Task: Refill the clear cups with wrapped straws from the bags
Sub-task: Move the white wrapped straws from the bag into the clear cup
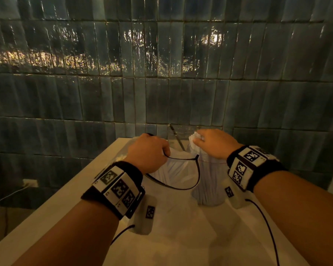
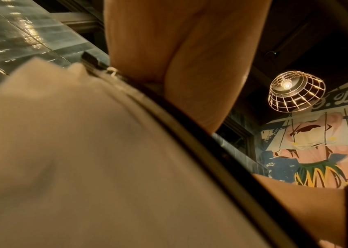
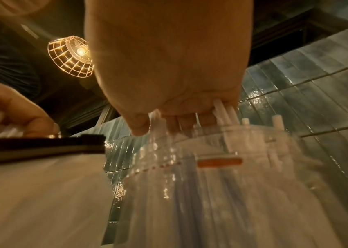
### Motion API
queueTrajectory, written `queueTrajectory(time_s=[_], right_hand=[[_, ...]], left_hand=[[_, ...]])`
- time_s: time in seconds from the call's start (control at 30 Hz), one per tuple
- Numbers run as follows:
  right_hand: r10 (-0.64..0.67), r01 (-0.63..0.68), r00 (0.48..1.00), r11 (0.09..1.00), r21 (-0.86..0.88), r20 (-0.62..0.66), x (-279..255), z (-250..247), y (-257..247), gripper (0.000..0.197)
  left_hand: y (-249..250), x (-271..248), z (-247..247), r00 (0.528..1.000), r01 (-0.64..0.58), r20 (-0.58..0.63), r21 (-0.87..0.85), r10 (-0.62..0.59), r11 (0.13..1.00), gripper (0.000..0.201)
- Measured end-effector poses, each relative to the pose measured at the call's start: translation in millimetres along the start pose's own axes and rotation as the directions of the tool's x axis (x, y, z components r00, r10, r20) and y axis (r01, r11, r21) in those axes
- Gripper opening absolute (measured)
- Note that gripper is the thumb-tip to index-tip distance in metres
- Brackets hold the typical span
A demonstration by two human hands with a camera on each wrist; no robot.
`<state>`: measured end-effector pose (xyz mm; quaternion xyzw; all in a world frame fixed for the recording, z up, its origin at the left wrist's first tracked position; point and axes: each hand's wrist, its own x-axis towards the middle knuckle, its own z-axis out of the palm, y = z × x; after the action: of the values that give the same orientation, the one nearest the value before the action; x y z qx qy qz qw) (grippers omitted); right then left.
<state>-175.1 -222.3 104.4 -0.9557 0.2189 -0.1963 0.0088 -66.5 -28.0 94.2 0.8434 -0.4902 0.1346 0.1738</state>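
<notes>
A white bag (image 1: 178,174) with a black rim lies open on the table (image 1: 69,192), pale wrapped straws showing inside. My left hand (image 1: 148,153) grips its rim on the left side; in the left wrist view the palm (image 2: 179,50) sits over the bag's (image 2: 83,151) black edge. To the right stands a clear cup (image 1: 210,186) packed with wrapped straws (image 1: 194,138). My right hand (image 1: 214,143) is on top of it, fingers curled over the straw tops. The right wrist view shows those straws (image 3: 225,112) between the fingers (image 3: 141,125) above the cup (image 3: 243,167).
A second clear cup (image 1: 183,134) with one dark stick in it stands behind, against the blue tiled wall (image 1: 161,73). The table's left edge runs diagonally past my left wrist. A wall socket with a cable (image 1: 30,182) sits low on the left.
</notes>
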Motion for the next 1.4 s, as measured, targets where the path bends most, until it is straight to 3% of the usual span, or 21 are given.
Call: queueTrajectory(time_s=[0.1,0.2,0.3,0.43,0.53,0.6,0.7,0.87,1.0,1.1,1.17,1.27,1.4], right_hand=[[-0.043,0.053,0.989,0.996,0.071,-0.138,-5,-5,-6,0.045],[-0.120,0.180,0.950,0.965,0.191,-0.290,-15,-10,-21,0.026],[-0.175,0.275,0.941,0.895,0.352,-0.290,-29,-10,-40,0.011],[-0.282,0.302,0.953,0.839,0.453,-0.114,-47,1,-62,0.012],[-0.314,0.250,0.946,0.861,0.443,0.077,-54,13,-72,0.014],[-0.324,0.221,0.914,0.902,0.371,0.244,-54,21,-77,0.019],[-0.198,0.140,0.852,0.978,0.155,0.484,-51,32,-86,0.037],[-0.039,0.050,0.810,0.999,-0.003,0.585,-44,43,-97,0.054],[-0.016,-0.001,0.824,1.000,0.029,0.567,-38,42,-101,0.056],[-0.164,0.011,0.889,0.941,0.339,0.427,-37,39,-100,0.043],[-0.145,-0.058,0.921,0.866,0.496,0.361,-39,38,-98,0.029],[-0.081,-0.165,0.942,0.731,0.662,0.325,-36,41,-96,0.051],[-0.078,-0.164,0.959,0.632,0.757,0.273,-37,40,-101,0.075]], left_hand=[[0,-1,-1,1.000,-0.004,0.000,0.006,0.004,1.000,0.012],[1,-1,-1,1.000,0.005,-0.001,0.017,-0.005,1.000,0.012],[2,-1,-1,1.000,0.011,-0.002,0.039,-0.011,0.999,0.012],[3,-3,-3,1.000,0.008,0.011,0.076,-0.008,0.997,0.013],[2,-6,-5,1.000,0.010,0.012,0.067,-0.011,0.998,0.011],[0,-8,-6,1.000,0.008,0.006,0.046,-0.008,0.999,0.012],[-2,-10,-8,1.000,0.017,0.005,-0.005,-0.017,1.000,0.013],[-5,-10,-7,1.000,0.013,-0.004,-0.019,-0.013,1.000,0.015],[-8,-12,-6,0.999,0.004,-0.035,-0.030,-0.005,1.000,0.011],[-12,-14,-7,1.000,-0.002,-0.016,-0.028,0.001,1.000,0.007],[-15,-14,-8,1.000,-0.003,-0.005,-0.053,0.003,0.999,0.007],[-16,-15,-9,0.999,-0.036,-0.014,-0.058,0.035,0.998,0.014],[-15,-16,-11,0.996,-0.088,-0.030,-0.067,0.086,0.994,0.031]])
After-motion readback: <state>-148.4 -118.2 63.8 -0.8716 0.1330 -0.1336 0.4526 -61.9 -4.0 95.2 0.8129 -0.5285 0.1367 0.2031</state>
